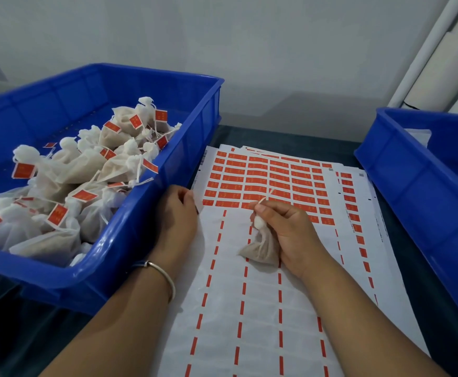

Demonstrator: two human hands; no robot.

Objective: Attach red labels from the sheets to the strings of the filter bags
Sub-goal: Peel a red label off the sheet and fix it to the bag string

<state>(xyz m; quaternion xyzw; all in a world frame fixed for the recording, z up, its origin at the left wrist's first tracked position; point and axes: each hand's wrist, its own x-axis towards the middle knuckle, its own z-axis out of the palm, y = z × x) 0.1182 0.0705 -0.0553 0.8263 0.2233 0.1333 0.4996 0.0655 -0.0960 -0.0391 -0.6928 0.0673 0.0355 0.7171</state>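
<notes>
Dark table [290,137] carries two blue bins [189,148] [424,191] and label sheets [249,308].

crates [151,202]: glossy blue plastic | filter bags [260,250]: matt white mesh cloth | label sheets [249,308]: smooth paper

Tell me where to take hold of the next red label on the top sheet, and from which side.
Take a red label in the lowest full row by its near edge, from the peeled side toward the person. The backing below that row is already bare, so that edge is open. The left hand rests beside it; the right hand holds the filter bag.
</notes>
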